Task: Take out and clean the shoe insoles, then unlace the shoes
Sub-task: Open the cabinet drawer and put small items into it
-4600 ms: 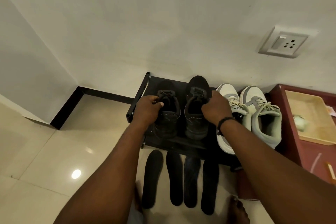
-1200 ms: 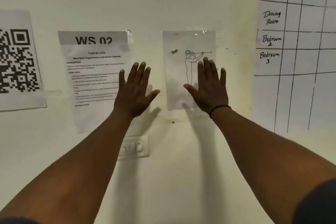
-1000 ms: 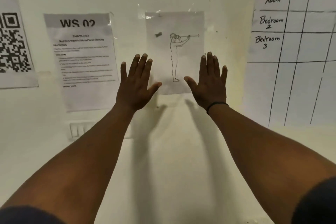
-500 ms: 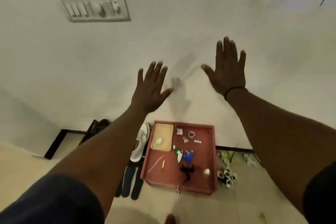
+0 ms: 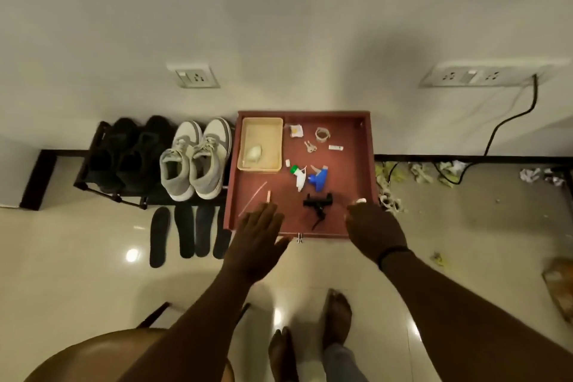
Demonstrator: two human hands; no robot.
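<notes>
A glossy cream tiled floor (image 5: pixel 77 273) runs up to a plain off-white wall (image 5: pixel 279 9) with a dark skirting strip along its foot. Both hands are stretched forward, empty. The left hand (image 5: pixel 257 245) is flat with fingers spread wide; the right hand (image 5: pixel 375 231) is loosely open, its fingers curled down, with a dark band at the wrist. Both hang over the near edge of a shallow reddish-brown wooden tray (image 5: pixel 370 164) on the floor, which holds small odds and ends and a pale rectangular basket (image 5: pixel 262 127). Left of the left hand, four flat black insoles (image 5: pixel 186 232) lie side by side on the tiles. Beyond them a low black metal rack (image 5: pixel 93 186) carries a pair of matte black shoes (image 5: pixel 130 155) and a pair of grey-and-white laced sneakers (image 5: pixel 195 161). Right of the right hand, crumpled paper scraps (image 5: pixel 418 174) litter the floor by the wall.
</notes>
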